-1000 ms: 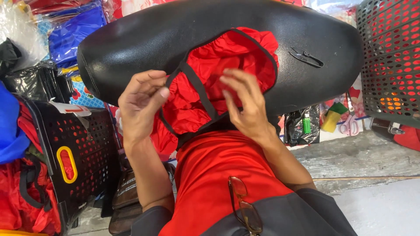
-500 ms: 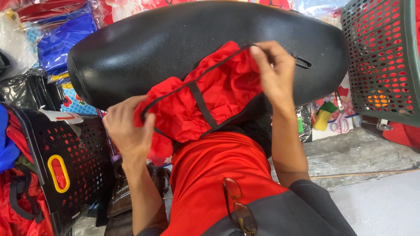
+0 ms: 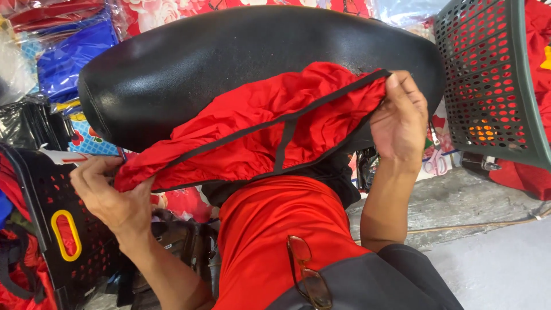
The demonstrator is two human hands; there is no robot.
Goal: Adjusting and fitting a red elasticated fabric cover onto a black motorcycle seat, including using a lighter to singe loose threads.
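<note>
A red fabric cover with black edging (image 3: 258, 132) is stretched lengthwise over the near flank of a black motorcycle seat (image 3: 229, 63), and this is the change from a second ago: then the cloth sat bunched in a small pouch between both hands at the middle of the seat, and half a second ago it was only partly drawn out. Now its long axis runs from lower left to upper right, roughly following the seat's own length, with the black hem forming a long loop and a short black cross-strap near the middle. The opened mouth of the cover faces the seat, so the cloth looks spread wide enough to take the saddle's outline. The left hand (image 3: 112, 198) is closed on the lower-left end of the hem, fingers curled around the fabric. The right hand (image 3: 399, 117) pinches the upper-right end, pressed against the seat's narrower end. Beyond the cover, a green perforated plastic basket (image 3: 488, 86) sits to the right, a black basket with a yellow handle slot (image 3: 63, 241) to the left, and folded eyeglasses (image 3: 307, 275) hang from the person's red shirt (image 3: 270, 229).
</note>
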